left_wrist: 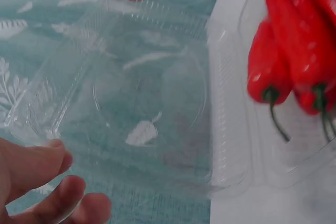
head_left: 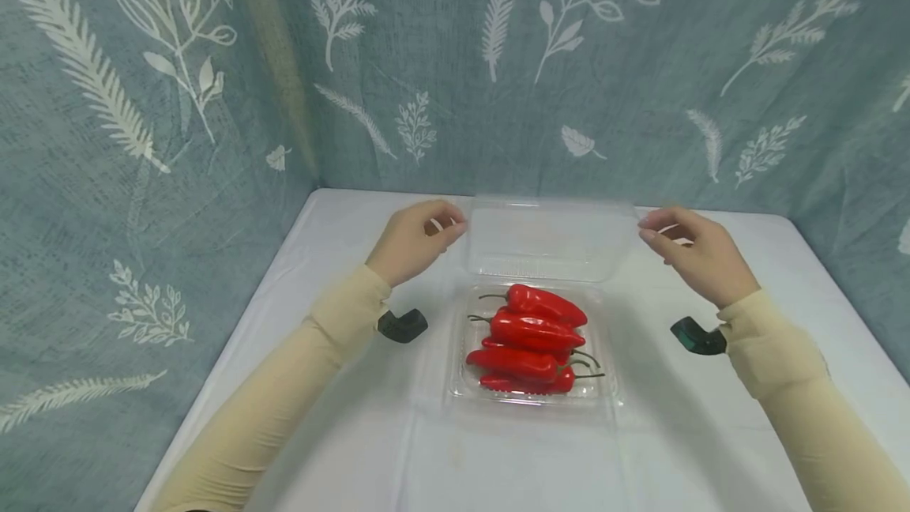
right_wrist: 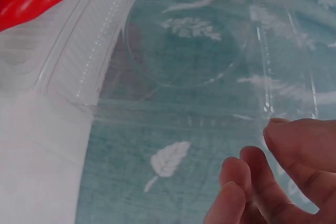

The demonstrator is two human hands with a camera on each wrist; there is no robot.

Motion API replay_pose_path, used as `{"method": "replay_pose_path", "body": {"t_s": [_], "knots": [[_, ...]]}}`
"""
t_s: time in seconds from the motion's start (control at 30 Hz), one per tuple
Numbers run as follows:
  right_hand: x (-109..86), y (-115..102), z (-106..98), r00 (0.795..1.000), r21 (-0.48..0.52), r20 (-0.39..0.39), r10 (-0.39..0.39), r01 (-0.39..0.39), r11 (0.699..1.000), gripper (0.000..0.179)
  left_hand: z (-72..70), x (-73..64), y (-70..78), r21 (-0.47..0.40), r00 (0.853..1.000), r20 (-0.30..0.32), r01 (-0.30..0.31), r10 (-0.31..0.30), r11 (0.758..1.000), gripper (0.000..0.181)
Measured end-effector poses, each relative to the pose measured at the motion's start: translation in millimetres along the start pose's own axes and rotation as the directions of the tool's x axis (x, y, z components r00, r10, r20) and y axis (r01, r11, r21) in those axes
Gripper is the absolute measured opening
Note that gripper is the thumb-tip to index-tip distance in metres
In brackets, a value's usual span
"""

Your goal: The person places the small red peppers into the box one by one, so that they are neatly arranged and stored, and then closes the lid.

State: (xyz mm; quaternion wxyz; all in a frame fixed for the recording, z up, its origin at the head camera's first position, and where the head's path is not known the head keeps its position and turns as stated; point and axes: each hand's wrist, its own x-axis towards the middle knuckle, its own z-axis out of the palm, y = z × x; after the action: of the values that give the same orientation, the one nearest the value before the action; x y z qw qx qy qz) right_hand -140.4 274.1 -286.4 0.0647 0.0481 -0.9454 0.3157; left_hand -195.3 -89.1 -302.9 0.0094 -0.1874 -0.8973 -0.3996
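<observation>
A clear plastic clamshell container [head_left: 462, 385] lies open on the white tabletop, holding several red peppers [head_left: 533, 330] with green stems. Its clear lid [head_left: 550, 239] is raised at the back, tilted up from the hinge. At the lid's left edge, my left hand [head_left: 419, 239] pinches the outer corner between thumb and curled fingers. My right hand [head_left: 697, 251] does the same at the right edge, its thumb [right_wrist: 294, 135] at the lid's corner. In the left wrist view the lid [left_wrist: 152, 93] spans the space between both hands.
A blue-green curtain [head_left: 455, 125] with white leaf prints hangs behind and to the left of the white table [head_left: 370, 433]. A dark curved piece [head_left: 403, 325] is at the left wrist, another [head_left: 699, 336] at the right.
</observation>
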Motion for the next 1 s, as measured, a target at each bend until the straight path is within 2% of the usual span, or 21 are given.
{"method": "replay_pose_path", "body": {"t_s": [0.13,0.23,0.4,0.6,0.7,0.73,0.8,0.9,1.0], "knots": [[-18.3,-1.8,-0.5,0.996,-0.037,-0.064,-0.064,0.061,0.997,0.03,3.5,-18.6,0.9,-0.053,0.998,-0.044,-0.05,0.047,0.997,0.018],[-31.4,-1.2,2.5,0.986,-0.047,-0.083,-0.145,0.142,0.989,0.023,6.1,-32.9,-0.1,-0.084,0.994,-0.076,-0.086,0.079,0.993,0.017],[-49.0,2.3,8.1,0.958,-0.037,-0.081,-0.274,0.272,0.962,0.016,11.0,-52.8,-1.8,-0.131,0.994,-0.08,-0.089,0.079,0.987,0.019],[-67.0,10.7,15.3,0.918,0.03,-0.049,-0.394,0.395,0.918,0.03,18.8,-73.3,-2.9,-0.208,0.997,-0.048,-0.075,0.066,0.975,0.023],[-75.7,14.0,18.7,0.908,0.042,-0.046,-0.415,0.417,0.908,0.036,23.0,-82.5,-4.7,-0.206,0.996,-0.044,-0.085,0.078,0.975,0.026],[-78.7,14.3,20.1,0.911,0.037,-0.045,-0.409,0.411,0.911,0.036,24.5,-85.6,-5.7,-0.202,0.996,-0.043,-0.086,0.079,0.976,0.028],[-85.0,13.8,23.7,0.932,0.027,-0.045,-0.359,0.36,0.933,0.033,27.6,-91.3,-8.0,-0.197,0.996,-0.036,-0.09,0.085,0.976,0.031],[-95.2,11.2,30.3,0.977,0.008,-0.027,-0.211,0.211,0.977,0.022,34.8,-100.3,-11.9,-0.202,0.997,-0.016,-0.071,0.069,0.977,0.035],[-103.1,6.8,38.5,0.997,-0.019,-0.007,-0.081,0.081,0.997,0.018,41.7,-108.7,-14.3,-0.21,0.999,-0.015,-0.044,0.042,0.977,0.036]]}}
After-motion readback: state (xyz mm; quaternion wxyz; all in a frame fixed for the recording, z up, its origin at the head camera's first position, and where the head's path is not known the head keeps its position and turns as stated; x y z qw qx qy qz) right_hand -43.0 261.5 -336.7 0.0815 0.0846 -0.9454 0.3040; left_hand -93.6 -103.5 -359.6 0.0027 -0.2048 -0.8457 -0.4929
